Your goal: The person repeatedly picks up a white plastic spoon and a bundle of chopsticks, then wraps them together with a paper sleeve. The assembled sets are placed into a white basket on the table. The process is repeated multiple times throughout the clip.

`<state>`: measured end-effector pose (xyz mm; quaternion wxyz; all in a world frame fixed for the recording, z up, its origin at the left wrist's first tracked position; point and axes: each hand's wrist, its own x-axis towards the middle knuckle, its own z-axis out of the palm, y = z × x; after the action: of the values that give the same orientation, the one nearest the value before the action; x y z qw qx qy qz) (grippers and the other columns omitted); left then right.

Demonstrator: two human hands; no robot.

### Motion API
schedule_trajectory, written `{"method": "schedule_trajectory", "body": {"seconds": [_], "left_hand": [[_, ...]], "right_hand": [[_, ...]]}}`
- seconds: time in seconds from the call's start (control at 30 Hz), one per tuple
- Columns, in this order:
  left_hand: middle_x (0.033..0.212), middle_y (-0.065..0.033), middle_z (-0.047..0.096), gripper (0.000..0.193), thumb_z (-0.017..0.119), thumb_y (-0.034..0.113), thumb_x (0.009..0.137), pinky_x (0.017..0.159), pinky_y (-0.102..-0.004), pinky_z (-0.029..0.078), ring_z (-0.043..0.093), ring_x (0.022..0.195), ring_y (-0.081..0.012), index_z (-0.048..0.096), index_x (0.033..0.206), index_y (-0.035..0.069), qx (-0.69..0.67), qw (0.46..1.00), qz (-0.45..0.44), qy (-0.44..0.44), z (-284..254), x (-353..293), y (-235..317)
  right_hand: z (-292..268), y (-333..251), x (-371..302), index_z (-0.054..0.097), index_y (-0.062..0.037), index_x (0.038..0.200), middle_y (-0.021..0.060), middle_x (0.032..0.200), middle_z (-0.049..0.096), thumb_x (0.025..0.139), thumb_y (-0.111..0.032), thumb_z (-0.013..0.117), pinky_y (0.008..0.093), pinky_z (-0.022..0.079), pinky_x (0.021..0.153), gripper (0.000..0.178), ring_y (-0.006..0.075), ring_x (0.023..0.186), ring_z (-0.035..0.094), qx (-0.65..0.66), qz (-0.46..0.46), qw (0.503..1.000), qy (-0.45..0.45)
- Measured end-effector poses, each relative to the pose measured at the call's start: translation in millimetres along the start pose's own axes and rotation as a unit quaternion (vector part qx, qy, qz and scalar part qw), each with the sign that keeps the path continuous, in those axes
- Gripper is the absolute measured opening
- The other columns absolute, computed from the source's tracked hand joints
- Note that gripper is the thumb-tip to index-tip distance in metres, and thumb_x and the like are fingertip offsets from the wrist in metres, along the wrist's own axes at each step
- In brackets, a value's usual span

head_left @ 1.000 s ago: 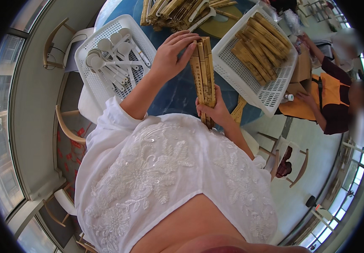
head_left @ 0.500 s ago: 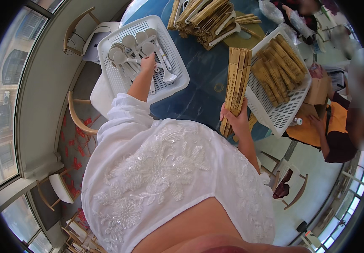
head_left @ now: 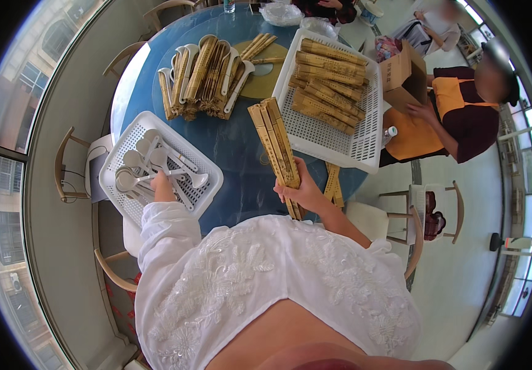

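My left hand (head_left: 162,186) reaches into a white perforated basket (head_left: 209,180), its fingers closed on the handle of a white soup spoon among several others. The spoons (head_left: 158,156) lie loosely with bowls and handles crossing. My right hand (head_left: 303,190) grips a bundle of chopsticks in printed yellow-brown paper sleeves (head_left: 273,142), which slants up over the blue round table. Beneath and beside that hand, more sleeved chopsticks (head_left: 334,185) lie at the table's edge.
A larger white basket (head_left: 306,145) with sleeved chopsticks stands on the right. Farther back is a pile of chopsticks and white spoons (head_left: 204,77). A person in an orange apron (head_left: 447,92) holds a cardboard box (head_left: 406,74) at the right. Chairs (head_left: 69,166) surround the blue table (head_left: 235,132).
The view has shifted, so the table and both baskets appear lower and farther left. My left hand stays among the spoons; my right still holds the bundle, now tilted to the left.
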<state>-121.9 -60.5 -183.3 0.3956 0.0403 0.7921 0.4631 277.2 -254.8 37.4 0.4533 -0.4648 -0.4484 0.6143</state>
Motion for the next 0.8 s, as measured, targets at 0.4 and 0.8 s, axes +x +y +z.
{"method": "schedule_trajectory", "body": {"seconds": [0.4,0.8], "left_hand": [[0.067,-0.0010,0.043,0.018,0.041,0.025,0.097,0.042,-0.0248,0.032,0.038,0.048,-0.0091,0.043,0.106,0.010,-0.187,0.967,0.171,-0.009,-70.1,-29.3,3.5],[0.076,-0.0019,0.046,0.034,0.036,0.027,0.102,0.047,-0.0197,0.031,0.036,0.054,-0.0071,0.043,0.126,0.006,-0.136,0.779,0.225,-0.569,-59.0,-310.7,44.9]], "right_hand": [[0.5,-5.3,0.9,0.023,-0.0048,0.130,0.0067,0.084,0.055,0.084,-0.012,0.068,0.0286,0.051,0.058,0.065,0.0143,0.065,0.058,0.022,-0.010,0.999,0.030],[4.1,-2.8,0.0,0.013,-0.0130,0.139,0.0104,0.088,0.054,0.086,-0.027,0.067,0.0305,0.051,0.058,0.077,0.0160,0.065,0.057,0.043,-0.032,0.998,0.031]]}}
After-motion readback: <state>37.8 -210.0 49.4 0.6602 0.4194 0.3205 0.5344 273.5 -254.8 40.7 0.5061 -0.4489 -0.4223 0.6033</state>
